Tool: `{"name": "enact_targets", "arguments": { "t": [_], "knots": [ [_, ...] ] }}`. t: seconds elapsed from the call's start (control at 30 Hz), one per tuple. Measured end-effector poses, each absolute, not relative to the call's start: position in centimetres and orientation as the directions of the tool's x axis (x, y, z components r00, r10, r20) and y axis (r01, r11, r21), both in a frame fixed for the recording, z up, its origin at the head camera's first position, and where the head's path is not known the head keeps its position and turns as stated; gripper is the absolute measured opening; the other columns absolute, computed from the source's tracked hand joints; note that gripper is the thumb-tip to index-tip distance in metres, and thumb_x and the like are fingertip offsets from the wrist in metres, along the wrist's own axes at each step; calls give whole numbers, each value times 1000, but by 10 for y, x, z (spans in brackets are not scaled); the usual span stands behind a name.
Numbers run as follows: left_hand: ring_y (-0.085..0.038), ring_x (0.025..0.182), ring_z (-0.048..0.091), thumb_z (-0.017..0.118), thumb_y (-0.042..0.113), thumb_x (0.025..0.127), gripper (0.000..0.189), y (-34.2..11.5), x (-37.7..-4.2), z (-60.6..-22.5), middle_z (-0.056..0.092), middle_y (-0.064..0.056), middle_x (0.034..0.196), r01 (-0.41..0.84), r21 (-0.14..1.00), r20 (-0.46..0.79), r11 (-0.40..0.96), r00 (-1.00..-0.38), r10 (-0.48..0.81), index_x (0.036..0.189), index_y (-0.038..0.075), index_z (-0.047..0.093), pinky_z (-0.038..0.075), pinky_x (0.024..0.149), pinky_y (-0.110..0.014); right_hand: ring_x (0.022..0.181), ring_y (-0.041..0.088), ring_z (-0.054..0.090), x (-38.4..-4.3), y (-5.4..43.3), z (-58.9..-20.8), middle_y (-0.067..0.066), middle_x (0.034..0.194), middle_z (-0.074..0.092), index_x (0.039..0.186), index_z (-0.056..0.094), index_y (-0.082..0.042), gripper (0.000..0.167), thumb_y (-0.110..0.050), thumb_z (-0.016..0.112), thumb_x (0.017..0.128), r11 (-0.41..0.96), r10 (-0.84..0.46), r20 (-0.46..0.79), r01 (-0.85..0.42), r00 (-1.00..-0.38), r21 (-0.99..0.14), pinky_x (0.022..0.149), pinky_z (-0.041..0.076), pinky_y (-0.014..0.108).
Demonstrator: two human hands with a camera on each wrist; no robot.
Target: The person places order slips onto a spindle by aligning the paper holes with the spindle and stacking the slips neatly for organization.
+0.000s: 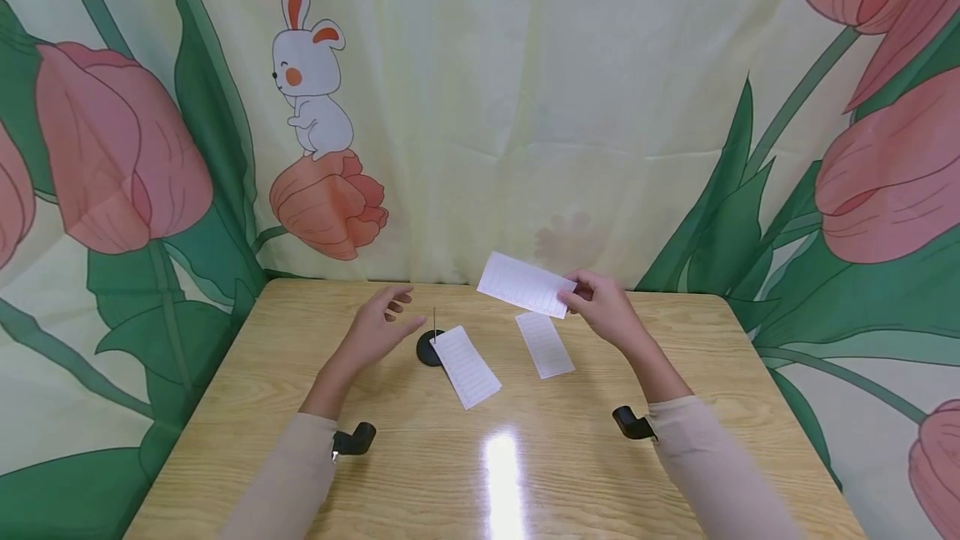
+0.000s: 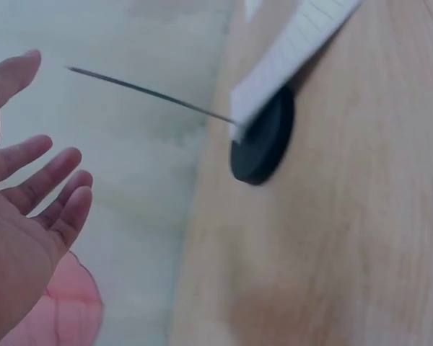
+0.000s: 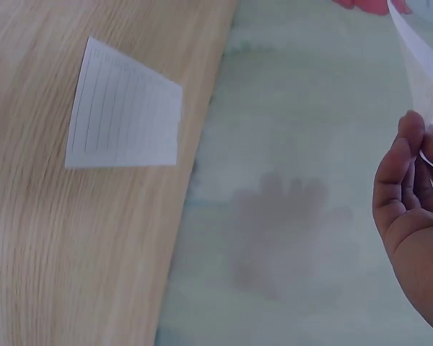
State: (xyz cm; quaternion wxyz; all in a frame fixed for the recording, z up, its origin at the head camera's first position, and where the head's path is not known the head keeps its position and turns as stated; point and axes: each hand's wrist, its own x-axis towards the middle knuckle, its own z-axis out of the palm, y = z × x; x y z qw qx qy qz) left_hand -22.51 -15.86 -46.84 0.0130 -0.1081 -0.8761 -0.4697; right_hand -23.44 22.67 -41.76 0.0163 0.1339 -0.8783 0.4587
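My right hand [image 1: 600, 307] pinches one end of a lined paper slip [image 1: 525, 283] and holds it up above the table. In the right wrist view the thumb and fingers close on the edge of this slip [image 3: 418, 68]. To the left, a thin upright spike stands on a round black base [image 1: 427, 350], a receipt spike. A second lined slip [image 1: 467, 367] is pierced on it near one corner, low by the base, seen also in the left wrist view [image 2: 289, 54]. My left hand [image 1: 377, 327] hovers beside the spike with fingers spread and holds nothing.
Another lined slip [image 1: 545, 346] lies flat on the wooden table [image 1: 420, 473], below the raised one. Behind the table's far edge hangs a curtain [image 1: 465, 107] printed with tulips and a rabbit. Black wrist camera mounts [image 1: 633, 423] sit at both sleeves.
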Motion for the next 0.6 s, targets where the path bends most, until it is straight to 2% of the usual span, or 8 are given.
{"name": "enact_targets", "arguments": {
  "t": [0.17,0.4,0.6],
  "knots": [
    [-35,117,61,73,32,98,50,-155,-225,-457,65,-12,127,268,809,203,524,-963,178,140,8,60,52,98,-50,76,17,66,-236,213,-423,16,92,70,113,70,2,18,-10,69,99,527,-227,153,-253,-962,-811,68,55,24],
    [-26,108,63,63,24,104,33,-147,-224,-443,69,-10,117,314,797,273,516,-949,155,132,6,66,54,94,-46,77,27,68,-235,196,-424,17,89,70,114,70,2,18,-8,69,99,500,-238,159,-262,-958,-825,68,56,25],
    [-25,102,63,62,22,105,29,-140,-224,-431,72,-10,110,334,807,305,487,-942,141,128,5,69,53,90,-43,73,16,66,-237,182,-427,13,89,70,115,70,0,18,-10,69,99,483,-249,151,-258,-957,-837,70,57,30]
  ]
}}
